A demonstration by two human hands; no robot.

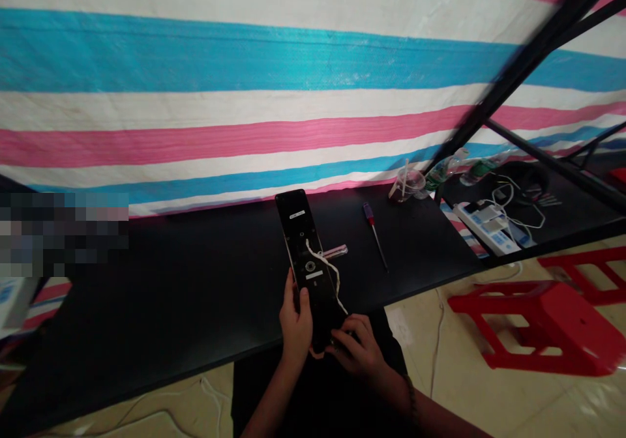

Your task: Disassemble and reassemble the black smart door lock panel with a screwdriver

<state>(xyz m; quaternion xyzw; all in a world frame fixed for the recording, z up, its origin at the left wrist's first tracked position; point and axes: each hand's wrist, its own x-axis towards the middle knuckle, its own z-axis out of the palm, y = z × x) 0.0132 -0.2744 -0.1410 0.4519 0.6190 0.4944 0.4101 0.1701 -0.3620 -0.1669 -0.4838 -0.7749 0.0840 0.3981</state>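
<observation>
A long black panel [297, 229], like a door lock's plate, lies over the table with its lower end toward my body. It has white labels and small round fittings. My left hand [296, 321] is closed around its left edge, thumb on the upper face. At the panel's lower right end my right hand [359, 347] is curled, fingers pressed together on something small that I cannot make out. A white cable [334, 270] runs from the panel's middle down to the right hand. Beside the panel lies a small clear, pinkish strip [335, 252]. Farther right rests a screwdriver [374, 233] with a purple and red handle.
The black table [195, 281] ends at a striped sheet [244, 118] behind. A plastic cup [407, 184] and clear bottles [446, 169] stand at the back right. Beyond are a power strip [486, 226] with cables and a red stool [552, 324]. A black frame bar [518, 66] slants overhead.
</observation>
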